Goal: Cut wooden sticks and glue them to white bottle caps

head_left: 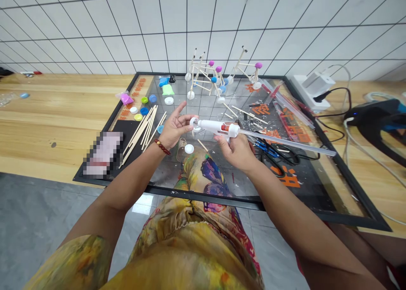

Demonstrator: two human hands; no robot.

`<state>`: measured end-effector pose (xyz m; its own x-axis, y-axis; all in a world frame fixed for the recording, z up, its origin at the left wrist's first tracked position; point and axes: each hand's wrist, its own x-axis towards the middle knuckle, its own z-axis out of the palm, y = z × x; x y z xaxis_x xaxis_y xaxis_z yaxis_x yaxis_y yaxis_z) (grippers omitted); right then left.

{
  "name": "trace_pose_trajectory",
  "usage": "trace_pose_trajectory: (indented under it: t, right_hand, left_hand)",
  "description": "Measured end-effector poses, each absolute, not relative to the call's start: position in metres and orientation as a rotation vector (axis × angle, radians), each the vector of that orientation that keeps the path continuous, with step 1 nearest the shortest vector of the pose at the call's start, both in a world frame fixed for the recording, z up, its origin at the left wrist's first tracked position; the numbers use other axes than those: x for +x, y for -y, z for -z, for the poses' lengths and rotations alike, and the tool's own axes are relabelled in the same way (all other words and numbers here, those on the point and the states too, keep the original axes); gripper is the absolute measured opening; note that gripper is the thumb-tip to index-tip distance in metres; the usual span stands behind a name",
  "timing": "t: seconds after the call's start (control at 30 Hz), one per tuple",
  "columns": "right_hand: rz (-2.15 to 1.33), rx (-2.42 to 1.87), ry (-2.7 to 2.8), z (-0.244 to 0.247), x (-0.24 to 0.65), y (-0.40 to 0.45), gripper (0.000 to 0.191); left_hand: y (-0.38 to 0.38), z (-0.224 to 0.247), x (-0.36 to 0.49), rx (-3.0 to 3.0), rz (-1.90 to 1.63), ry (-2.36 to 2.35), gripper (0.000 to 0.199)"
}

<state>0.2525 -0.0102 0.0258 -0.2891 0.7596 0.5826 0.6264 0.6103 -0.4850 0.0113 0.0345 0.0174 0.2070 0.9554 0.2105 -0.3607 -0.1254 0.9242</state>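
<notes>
And here's my left hand (173,131), out over the glass-topped board (171,171), thumb and fingers pinched together on a small white cap (192,121), one finger stretched away from the grip. Across from it, my right hand (239,152) is wrapped firmly round the handle of the white glue gun (213,126), its nozzle pointing left, right up at the cap! Whether tip and cap actually touch, I can't make out from this far off. A long clear glue stick (285,143) runs out of the gun's rear, slanting off to the right, over the blue-and-black scissors (269,149) lying just beyond my right hand.

Below the gun, a loose white lid (189,149) sits on the glass. Left of my left hand I've got a spread of pale wooden sticks (139,133), with a yellow cap (138,117) and a blue cap (144,111) near their upper ends. And up at the back, close to the tiled wall (171,28), stand the stick frames (204,80), dotted with pink and blue balls, white pieces at their feet!
</notes>
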Motion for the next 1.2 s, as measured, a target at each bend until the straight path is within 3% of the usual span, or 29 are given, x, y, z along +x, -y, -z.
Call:
trace_pose_trajectory:
  t: [0.6,0.9,1.2]
  right_hand:
    - [-0.214,-1.059,1.997,-0.0269,0.2512,0.0119,0.036]
    - [-0.195,-1.066,2.012,-0.0250,0.2491,0.0125,0.045]
    - [-0.215,-1.074,1.997,-0.0245,0.2513,0.0123,0.039]
  left_hand:
    - [-0.0351,-0.0195,0.0100,1.175,-1.282,-0.706,0.127]
    - [-0.0361,-0.0190,0.0092,1.168,-1.284,-0.691,0.130]
    - [-0.0359,-0.0186,0.0067,1.162,-1.252,-0.719,0.127]
